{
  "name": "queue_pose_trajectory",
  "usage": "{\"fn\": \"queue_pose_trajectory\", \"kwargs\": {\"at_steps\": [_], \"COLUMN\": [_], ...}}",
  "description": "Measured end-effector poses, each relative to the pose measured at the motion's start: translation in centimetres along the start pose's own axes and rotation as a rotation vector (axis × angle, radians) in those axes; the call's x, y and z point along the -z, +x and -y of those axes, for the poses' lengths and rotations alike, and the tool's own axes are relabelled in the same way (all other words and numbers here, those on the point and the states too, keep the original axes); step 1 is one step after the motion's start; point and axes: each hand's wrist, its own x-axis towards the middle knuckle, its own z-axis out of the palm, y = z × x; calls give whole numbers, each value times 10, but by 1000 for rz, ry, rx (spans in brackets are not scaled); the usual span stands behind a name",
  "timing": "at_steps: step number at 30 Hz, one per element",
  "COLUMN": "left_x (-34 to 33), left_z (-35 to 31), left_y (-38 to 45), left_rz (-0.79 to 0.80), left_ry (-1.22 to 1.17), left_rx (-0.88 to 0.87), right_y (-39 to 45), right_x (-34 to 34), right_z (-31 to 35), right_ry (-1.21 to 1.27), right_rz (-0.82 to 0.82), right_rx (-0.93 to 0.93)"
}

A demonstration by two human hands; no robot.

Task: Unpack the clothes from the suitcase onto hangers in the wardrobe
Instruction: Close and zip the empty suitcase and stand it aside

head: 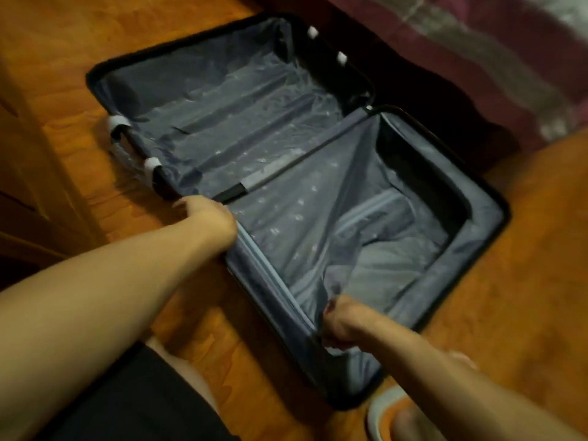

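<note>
A dark hard-shell suitcase [486, 237] lies open flat on the floor, both halves lined in grey-blue fabric. Its far half [222, 100] is covered by crinkled clear plastic. In the near half a fabric divider panel [305, 230] is pulled up from its near corner; under it lies folded grey clothing [381, 259]. My left hand [206, 224] grips the suitcase edge by the middle hinge. My right hand [340, 323] pinches the lifted corner of the divider panel at the near rim.
The suitcase rests on an orange wooden floor [525, 281]. A bed with a dark red cover [477, 58] stands behind it. Wooden furniture [28, 173] rises at the left. My knee in dark shorts [133, 399] and a foot in a slipper [401, 418] are near the suitcase's front.
</note>
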Motion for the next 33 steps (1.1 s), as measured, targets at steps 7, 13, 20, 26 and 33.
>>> {"fn": "queue_pose_trajectory", "kwargs": {"at_steps": [7, 13, 20, 26, 33], "left_x": [10, -11, 60, 142, 160], "left_z": [-103, -128, -141, -147, -137], "left_y": [-34, -19, 25, 100, 165], "left_rz": [-314, -329, -460, -430, -261], "left_ry": [254, 343, 85, -295, -655], "left_rx": [-634, -731, -591, -215, 103], "right_y": [-18, 6, 63, 114, 200], "right_x": [16, 127, 269, 367, 446], "right_z": [-93, -142, -175, -200, -146], "right_ry": [-503, -900, -1155, -1370, -1437], "right_rz": [-185, -352, -445, -498, -816], "right_rx": [24, 157, 201, 199, 695]}}
